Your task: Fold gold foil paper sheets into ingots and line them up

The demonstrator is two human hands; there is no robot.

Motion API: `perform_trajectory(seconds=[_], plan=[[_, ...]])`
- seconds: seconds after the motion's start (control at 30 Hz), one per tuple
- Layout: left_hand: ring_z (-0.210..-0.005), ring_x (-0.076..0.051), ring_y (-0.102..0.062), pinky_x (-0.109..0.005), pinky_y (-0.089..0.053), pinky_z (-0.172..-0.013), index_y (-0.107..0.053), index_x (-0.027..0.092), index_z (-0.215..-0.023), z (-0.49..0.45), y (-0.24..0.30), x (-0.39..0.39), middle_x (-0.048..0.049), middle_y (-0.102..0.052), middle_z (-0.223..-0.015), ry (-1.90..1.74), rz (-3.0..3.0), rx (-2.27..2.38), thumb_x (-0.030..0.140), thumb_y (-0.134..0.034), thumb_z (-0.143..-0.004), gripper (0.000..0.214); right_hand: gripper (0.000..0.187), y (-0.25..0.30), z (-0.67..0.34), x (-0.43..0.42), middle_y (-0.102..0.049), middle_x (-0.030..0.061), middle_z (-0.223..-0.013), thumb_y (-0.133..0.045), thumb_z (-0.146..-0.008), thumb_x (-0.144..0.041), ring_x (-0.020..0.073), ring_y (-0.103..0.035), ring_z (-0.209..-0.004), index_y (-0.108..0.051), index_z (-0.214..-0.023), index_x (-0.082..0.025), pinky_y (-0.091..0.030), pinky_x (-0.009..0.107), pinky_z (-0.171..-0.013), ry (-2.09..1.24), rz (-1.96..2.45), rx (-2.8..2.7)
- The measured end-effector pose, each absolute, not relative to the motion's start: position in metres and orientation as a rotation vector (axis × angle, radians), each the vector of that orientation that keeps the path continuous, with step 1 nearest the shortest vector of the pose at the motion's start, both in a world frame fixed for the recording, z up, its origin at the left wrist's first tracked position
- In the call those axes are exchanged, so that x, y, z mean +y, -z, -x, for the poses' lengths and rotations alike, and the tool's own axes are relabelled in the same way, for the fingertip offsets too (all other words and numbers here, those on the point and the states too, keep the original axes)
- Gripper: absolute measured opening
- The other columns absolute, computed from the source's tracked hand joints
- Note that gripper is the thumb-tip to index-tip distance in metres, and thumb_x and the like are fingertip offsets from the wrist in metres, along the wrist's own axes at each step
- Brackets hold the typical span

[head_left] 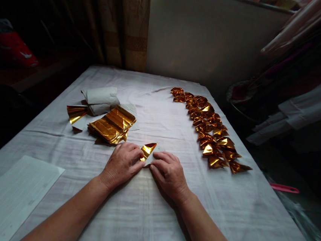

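Observation:
Between my hands, a sheet of gold foil paper (148, 149) is partly folded, with some of its pale back showing. My left hand (124, 163) is closed on its left side, thumb and fingers pressed together at the fold. On the right edge, my right hand (170, 173) pinches the same sheet, its fingertips bent down near the table. A stack of gold foil sheets (113, 123) lies just beyond my left hand. To the right, several folded gold foil pieces (206, 121) sit in rows running away from me.
Behind the stack are crumpled white paper (101, 99) and a loose gold scrap (76, 114). A white sheet (13, 197) lies at the left on the white tablecloth (151, 218). Curtain (124, 26) and wall (202, 37) border the far edge; a pink handle (284, 188) shows beyond the right edge.

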State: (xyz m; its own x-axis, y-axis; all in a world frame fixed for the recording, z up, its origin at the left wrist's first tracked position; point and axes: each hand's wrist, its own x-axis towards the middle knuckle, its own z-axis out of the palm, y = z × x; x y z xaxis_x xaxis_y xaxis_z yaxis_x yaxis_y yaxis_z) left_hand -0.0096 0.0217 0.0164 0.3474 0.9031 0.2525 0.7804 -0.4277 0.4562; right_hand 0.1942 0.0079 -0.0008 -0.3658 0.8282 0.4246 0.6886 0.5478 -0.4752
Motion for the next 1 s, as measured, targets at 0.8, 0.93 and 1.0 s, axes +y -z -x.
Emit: perform_trajectory(seconds=[0.8, 0.93, 1.0], plan=[[-0.099, -0.022, -0.056, -0.037, -0.039, -0.089, -0.066, 0.024, -0.088, 0.01, -0.018, 0.02, -0.0019, -0.067, -0.103, -0.668, -2.341, 1.504, 0.033, -0.068, -0.084, 0.01, 0.005, -0.005, -0.177, 0.007, -0.07, 0.0034, -0.108, -0.064, -0.087, -0.024, 0.0223, -0.059, -0.1, -0.064, -0.082, -0.024, -0.04, 0.037, -0.087, -0.34, 1.446, -2.046], [-0.101, -0.022, -0.056, -0.038, -0.039, -0.09, -0.065, 0.024, -0.089, 0.009, -0.018, 0.02, -0.002, -0.066, -0.104, -0.652, -2.334, 1.509, 0.033, -0.07, -0.082, 0.013, 0.007, -0.005, -0.174, 0.007, -0.069, 0.0048, -0.108, -0.068, -0.086, -0.028, 0.0239, -0.058, -0.102, -0.063, -0.083, -0.023, -0.04, 0.038, -0.087, -0.333, 1.494, -2.038], [-0.101, -0.022, -0.056, -0.038, -0.038, -0.09, -0.064, 0.024, -0.09, 0.009, -0.019, 0.02, -0.0019, -0.066, -0.104, -0.64, -2.334, 1.507, 0.033, -0.07, -0.083, 0.013, 0.006, -0.004, -0.174, 0.008, -0.069, 0.0046, -0.109, -0.068, -0.085, -0.027, 0.0241, -0.058, -0.103, -0.063, -0.084, -0.024, -0.04, 0.038, -0.087, -0.346, 1.503, -2.033]])
